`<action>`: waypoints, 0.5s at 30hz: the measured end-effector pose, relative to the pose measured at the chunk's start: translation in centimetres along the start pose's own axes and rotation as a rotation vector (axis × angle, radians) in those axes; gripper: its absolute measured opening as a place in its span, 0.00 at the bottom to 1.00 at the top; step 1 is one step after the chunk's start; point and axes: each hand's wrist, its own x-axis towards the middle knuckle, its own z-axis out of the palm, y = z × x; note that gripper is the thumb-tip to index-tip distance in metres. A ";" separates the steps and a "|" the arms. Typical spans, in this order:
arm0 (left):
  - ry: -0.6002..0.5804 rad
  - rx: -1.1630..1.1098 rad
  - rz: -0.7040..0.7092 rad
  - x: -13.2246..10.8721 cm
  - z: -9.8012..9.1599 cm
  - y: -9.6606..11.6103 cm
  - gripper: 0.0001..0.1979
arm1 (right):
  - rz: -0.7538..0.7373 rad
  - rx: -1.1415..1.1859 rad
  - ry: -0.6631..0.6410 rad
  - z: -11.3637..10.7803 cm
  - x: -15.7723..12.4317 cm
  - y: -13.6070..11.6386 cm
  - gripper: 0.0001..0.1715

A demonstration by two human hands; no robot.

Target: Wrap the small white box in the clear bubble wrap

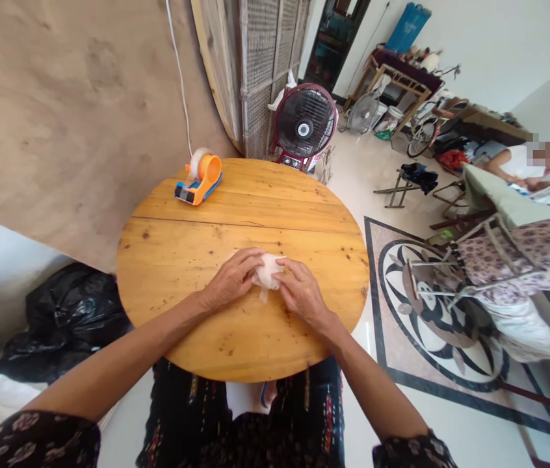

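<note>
A small crumpled white bundle (269, 272), perhaps tissue or thin plastic, rests at the middle of the round wooden table (236, 344). From its left side my left hand (236, 274) grips it with bent fingers. My right hand (301, 289) pinches its right side with thumb and forefinger. A clear strip, like tape, hangs from the lower edge of the bundle onto the wood. Whatever the bundle wraps is hidden. Toward the far left of the table stands an orange and blue tape dispenser (201, 181) with a roll of clear tape, apart from both hands.
Beyond the table's far edge is a dark red fan (305, 127). Black plastic bags (70, 312) lie at the left. A folding chair (443, 292) stands on the patterned floor to the right. Farther right, a person sits at another table (494, 188).
</note>
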 end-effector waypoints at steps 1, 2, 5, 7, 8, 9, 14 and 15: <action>-0.003 0.001 -0.003 0.0 0.0 0.1 0.11 | -0.009 0.010 0.029 0.3 0.0 -0.1 0.15; -0.005 0.005 -0.004 0.0 -0.1 0.1 0.11 | -0.016 0.017 0.053 0.5 -0.1 -0.3 0.14; -0.013 0.019 0.006 0.1 -0.2 0.1 0.08 | -0.027 0.016 0.082 0.9 -0.6 -0.8 0.14; -0.017 0.021 0.017 0.1 -0.1 0.0 0.06 | -0.028 0.007 0.077 1.0 -0.8 -1.2 0.15; -0.015 0.018 0.018 0.1 0.0 -0.1 0.04 | -0.026 -0.003 0.064 1.1 -0.9 -1.3 0.15; -0.012 0.014 0.018 0.2 0.0 -0.2 0.04 | -0.024 -0.020 0.044 1.2 -0.9 -1.3 0.16; -0.009 -0.025 -0.013 0.7 0.3 -0.1 0.04 | -0.009 -0.107 0.008 1.9 -0.4 -0.2 0.15; -0.010 -0.034 -0.027 0.9 0.2 0.1 0.03 | -0.016 -0.084 0.016 1.9 -0.2 0.1 0.14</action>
